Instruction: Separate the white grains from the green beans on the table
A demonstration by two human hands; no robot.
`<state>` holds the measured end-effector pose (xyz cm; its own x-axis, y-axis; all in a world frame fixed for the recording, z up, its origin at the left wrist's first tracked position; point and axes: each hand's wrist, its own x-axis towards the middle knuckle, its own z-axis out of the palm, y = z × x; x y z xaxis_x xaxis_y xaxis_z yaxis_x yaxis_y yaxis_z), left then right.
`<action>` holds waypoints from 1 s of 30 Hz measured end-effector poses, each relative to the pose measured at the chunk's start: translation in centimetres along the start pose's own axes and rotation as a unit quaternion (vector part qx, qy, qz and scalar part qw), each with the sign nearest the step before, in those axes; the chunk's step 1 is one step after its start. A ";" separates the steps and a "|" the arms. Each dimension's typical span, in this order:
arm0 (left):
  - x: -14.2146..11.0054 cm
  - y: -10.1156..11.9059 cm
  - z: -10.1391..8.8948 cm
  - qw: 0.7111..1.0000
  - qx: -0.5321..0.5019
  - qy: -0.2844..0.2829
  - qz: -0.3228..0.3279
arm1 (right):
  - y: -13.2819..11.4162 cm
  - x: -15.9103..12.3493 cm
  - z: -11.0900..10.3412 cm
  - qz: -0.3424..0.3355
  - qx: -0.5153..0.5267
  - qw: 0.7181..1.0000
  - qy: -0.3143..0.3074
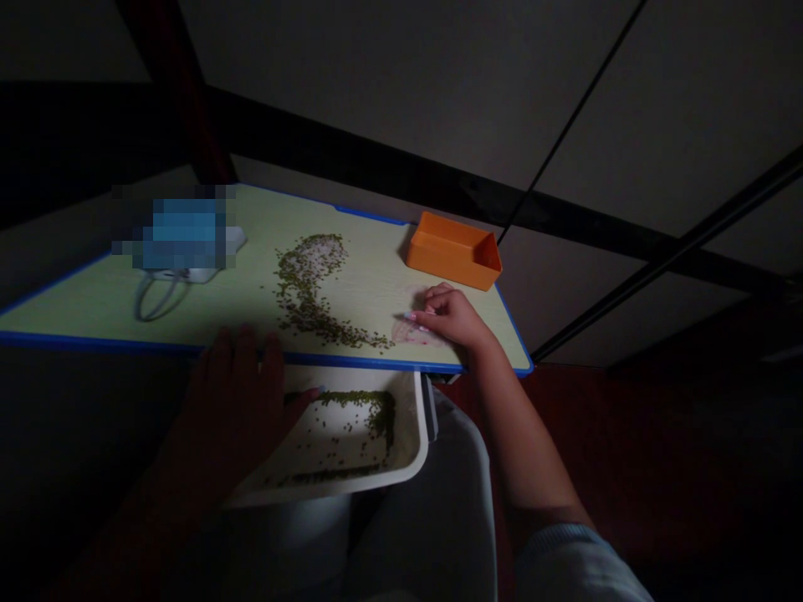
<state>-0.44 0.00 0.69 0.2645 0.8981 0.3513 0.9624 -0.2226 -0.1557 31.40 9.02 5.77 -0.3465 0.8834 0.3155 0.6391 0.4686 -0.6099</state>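
Grains point(314, 305): in the head view we see green ones mixed with pale ones, spread in a curve across the table point(376, 267), within reach of both hands.
Right hand point(452, 314): fingers curled in narrow, resting by the grains' near tail, perhaps to steady the wrist; we cannot tell whether they pinch anything.
Sheet point(401, 333): pinkish, partly under that hand; we cannot tell whether it is loose or printed.
Left hand point(238, 397): fingers straight and slightly apart at the table's edge, thumb out over the tray, seemingly bracing; its palm is lost in shadow.
Tray point(421, 422): below the edge, holding green grains, apparently propped by the lap; its left part is hidden.
Box point(448, 264): at the far right corner, likely kept handy; its floor is mostly hidden.
Device point(185, 234): pixelated, unreadable.
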 end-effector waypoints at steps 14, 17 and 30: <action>0.0 0.0 -0.1 1.000 -0.006 0.012 0.002 | -0.4 0.1 0.0 -0.010 0.017 0.998 -0.053; 0.0 0.0 -0.1 1.000 -0.016 0.013 -0.001 | -0.2 0.1 0.0 -0.008 0.020 0.999 -0.045; -0.1 0.0 0.1 0.999 -0.039 0.021 -0.002 | -0.7 -0.1 -0.1 0.009 0.002 1.000 -0.012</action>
<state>-0.50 -0.05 0.53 0.2612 0.8825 0.3911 0.9650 -0.2494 -0.0816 31.11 8.66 6.25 -0.3506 0.8914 0.2871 0.6428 0.4520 -0.6185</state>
